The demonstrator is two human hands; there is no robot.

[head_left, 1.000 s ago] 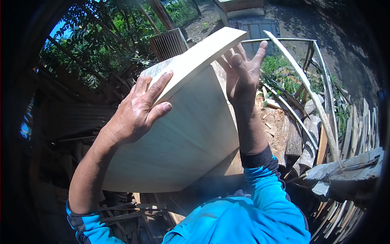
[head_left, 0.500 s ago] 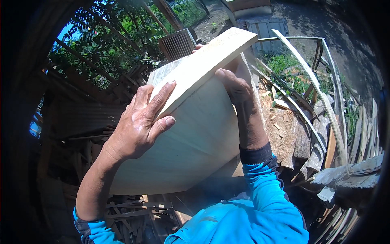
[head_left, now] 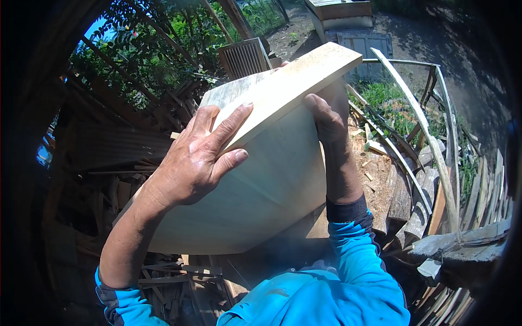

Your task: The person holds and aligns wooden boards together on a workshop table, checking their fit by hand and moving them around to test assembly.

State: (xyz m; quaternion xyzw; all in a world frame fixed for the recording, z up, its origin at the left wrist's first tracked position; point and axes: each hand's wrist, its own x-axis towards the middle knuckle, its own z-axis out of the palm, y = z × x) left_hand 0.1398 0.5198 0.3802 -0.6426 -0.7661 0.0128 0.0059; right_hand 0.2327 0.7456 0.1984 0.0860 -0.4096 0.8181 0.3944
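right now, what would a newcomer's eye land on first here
The large pale wooden panel fills the middle, its upper edge held by the left hand and the right hand. Bright blue clothing stands out at the bottom, and a long curved wooden strip at the right.

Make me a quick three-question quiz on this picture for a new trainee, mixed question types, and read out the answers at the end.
1. Multiple choice: What is the left hand holding?
A) a slatted panel
B) a pale wooden piece
C) a curved strip

2. True or false: The right hand is at the lower edge of the pale wooden piece.

3. Fill in the blank: The right sleeve is bright ____, with a dark cuff.

Key: 1. B. 2. False; it is at the upper edge, thumb on the near side. 3. blue.
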